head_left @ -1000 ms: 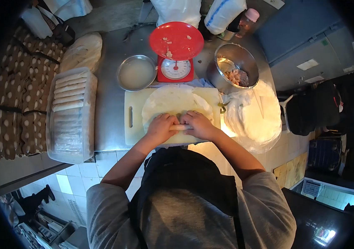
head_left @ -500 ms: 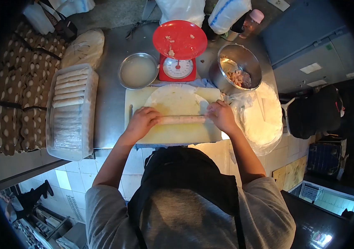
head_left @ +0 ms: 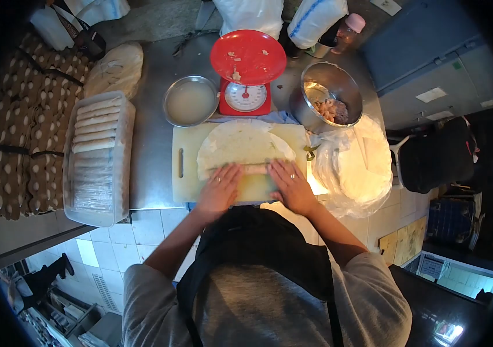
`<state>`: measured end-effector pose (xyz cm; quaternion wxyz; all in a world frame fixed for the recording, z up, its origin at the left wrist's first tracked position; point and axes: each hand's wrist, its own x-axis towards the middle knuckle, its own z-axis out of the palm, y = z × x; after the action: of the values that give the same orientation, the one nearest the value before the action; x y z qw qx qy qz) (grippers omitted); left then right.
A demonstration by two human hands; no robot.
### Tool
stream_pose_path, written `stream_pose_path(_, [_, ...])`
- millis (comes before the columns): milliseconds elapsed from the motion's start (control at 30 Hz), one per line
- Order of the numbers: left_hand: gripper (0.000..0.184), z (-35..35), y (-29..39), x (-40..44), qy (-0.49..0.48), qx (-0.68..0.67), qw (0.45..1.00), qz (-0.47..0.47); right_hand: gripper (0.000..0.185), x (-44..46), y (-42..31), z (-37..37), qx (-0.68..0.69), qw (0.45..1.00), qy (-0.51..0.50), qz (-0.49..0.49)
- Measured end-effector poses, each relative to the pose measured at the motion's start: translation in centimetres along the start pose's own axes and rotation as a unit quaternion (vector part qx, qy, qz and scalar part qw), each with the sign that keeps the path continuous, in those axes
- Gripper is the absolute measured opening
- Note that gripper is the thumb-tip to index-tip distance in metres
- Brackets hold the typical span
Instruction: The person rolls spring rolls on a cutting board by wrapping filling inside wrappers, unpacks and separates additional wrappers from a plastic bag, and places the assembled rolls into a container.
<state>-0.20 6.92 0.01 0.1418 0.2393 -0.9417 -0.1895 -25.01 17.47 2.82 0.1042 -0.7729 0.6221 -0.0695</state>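
Note:
A thin round wrapper lies on a pale yellow cutting board. Its near edge is rolled into a slim spring roll, partly covered by fingers. My left hand rests flat over the left part of the roll, fingers stretched forward. Over the right part lies my right hand, its fingers also extended and slightly blurred. Both palms face down, and neither hand grips anything. A small green piece sits by the board's right edge.
At the left, a plastic tub holds several finished rolls beside stacked egg trays. Behind the board stand a bowl of pale liquid, a red scale and a steel pot with filling. Bagged wrappers lie right.
Both hands have gone from pinching the roll's ends to lying flat on it, moving closer together. The roll's ends now look covered by the wrapper's sides, and the wrapper spreads wider leftward.

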Motion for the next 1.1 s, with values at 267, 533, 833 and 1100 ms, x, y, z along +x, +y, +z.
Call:
stream_pose_path(267, [0.053, -2.7, -3.1, 6.3, -0.002, -0.037, 0.999, -0.037, 0.05, 5.4, 3.9, -0.7, 0.025, 0.997, 0.069, -0.005])
stream_pose_path(533, [0.023, -1.5, -5.6, 0.4, 0.188, -0.049, 0.98, -0.042, 0.023, 1.8, 6.0, 1.5, 0.15, 0.953, 0.261, 0.023])
stream_pose_path(833, [0.02, -3.5, -8.1, 3.2, 0.156, 0.009, 0.964, -0.216, 0.018, 4.8, 6.8, -0.2, 0.099, 0.953, 0.251, 0.136])
stream_pose_path(1100, [0.038, 0.9, -3.1, 4.9, 0.177, 0.04, 0.983, 0.024, 0.043, 6.3, 1.7, 1.8, 0.003, 0.977, 0.191, -0.092])
